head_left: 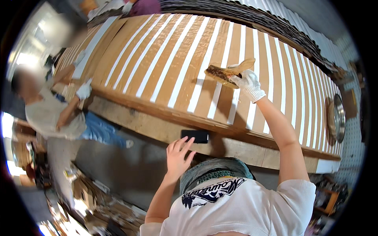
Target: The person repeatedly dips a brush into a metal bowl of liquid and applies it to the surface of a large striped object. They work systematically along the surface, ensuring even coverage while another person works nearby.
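Gripping right hand (249, 84): wrapped in a white knit glove, closed around a brush.
Brush (222, 74): tan, smooth handle, dark brown coarse bristles in a wide flat head; held above the sheets, with a shadow cast below; whether touching them, cannot tell.
Brown sheets (199, 59): papery, flat, slick with shine in places, layered at the near edge.
White strips (184, 70): narrow, straight, running in parallel bands across the brown.
Bare left hand (179, 159): fingers spread wide, holding nothing visible, right by the phone; contact unclear.
Phone (195, 136): black, flat, rectangular, lying on the wooden ledge (157, 121).
Basin (338, 118): round, shiny metal, toward the right end of the sheets.
White shirt (244, 204): ribbed-looking knit, printed in dark blue with large slanted lettering, pine trees and a mountain outline.
Co-worker (53, 112): at left, in a beige top, blue trousers and white gloves, both hands at the sheets' end.
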### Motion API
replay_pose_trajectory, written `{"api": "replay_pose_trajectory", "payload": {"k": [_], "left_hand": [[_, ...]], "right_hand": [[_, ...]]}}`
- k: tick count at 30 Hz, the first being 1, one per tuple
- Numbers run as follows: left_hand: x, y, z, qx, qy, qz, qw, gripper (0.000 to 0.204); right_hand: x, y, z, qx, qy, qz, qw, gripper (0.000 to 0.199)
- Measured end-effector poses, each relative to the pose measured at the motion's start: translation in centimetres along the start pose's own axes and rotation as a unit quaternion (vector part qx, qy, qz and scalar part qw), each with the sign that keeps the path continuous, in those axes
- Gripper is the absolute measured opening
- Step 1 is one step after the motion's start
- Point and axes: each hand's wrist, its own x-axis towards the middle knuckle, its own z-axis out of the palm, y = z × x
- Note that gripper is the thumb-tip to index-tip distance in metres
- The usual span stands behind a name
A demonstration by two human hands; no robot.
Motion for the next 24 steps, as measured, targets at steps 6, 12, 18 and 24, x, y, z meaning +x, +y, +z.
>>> {"api": "replay_pose_trajectory", "payload": {"k": [6, 12, 18, 24], "left_hand": [[10.6, -7.0, -0.3, 0.076, -0.088, 0.168, 0.979, 0.053], [14.3, -10.8, 1.2, 0.093, -0.145, 0.238, 0.956, 0.055], [14.5, -12.7, 2.6, 0.163, -0.139, 0.265, 0.940, 0.046], [14.4, -13.7, 4.1, 0.159, -0.141, 0.251, 0.944, 0.049]], "right_hand": [[4.4, -0.6, 3.6, 0.066, 0.064, 0.067, 0.993, 0.033], [6.8, -1.8, 7.3, 0.029, 0.057, -0.031, 0.997, 0.036], [17.5, 2.3, 7.6, -0.088, 0.011, 0.115, 0.989, 0.035], [32.2, 15.3, 13.0, -0.064, 0.080, 0.098, 0.990, 0.047]]}}
